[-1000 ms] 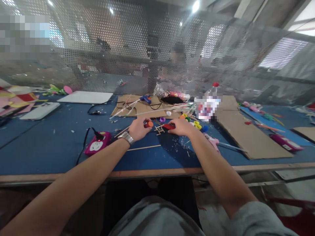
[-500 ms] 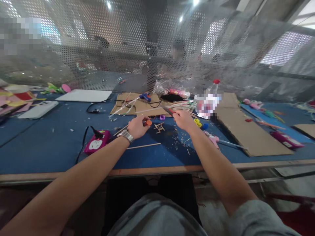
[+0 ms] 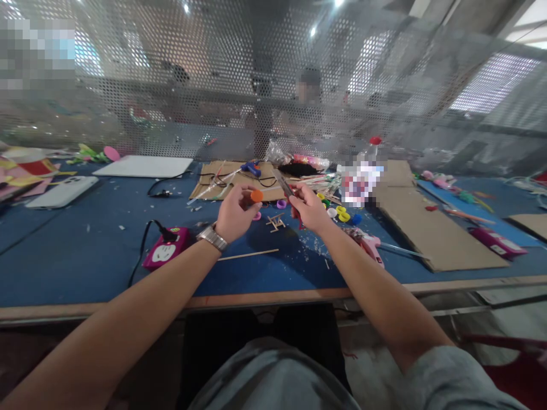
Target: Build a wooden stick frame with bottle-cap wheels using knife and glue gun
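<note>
The left hand (image 3: 236,214) pinches an orange cap (image 3: 256,196) between thumb and fingers; the right hand (image 3: 311,208) is closed around a red-handled tool (image 3: 287,185), its grey blade angled forward, apart from the cap. Good handling here probably means a firm grip low on the cap, left fingertips well clear of the blade, and small, controlled strokes. Between and just nearer than the hands lies a small stick frame (image 3: 276,223), which sleeves and wrists should avoid knocking. Nearer still, below the left hand, a thin stick (image 3: 248,255) rests on the surface (image 3: 294,276).
</note>
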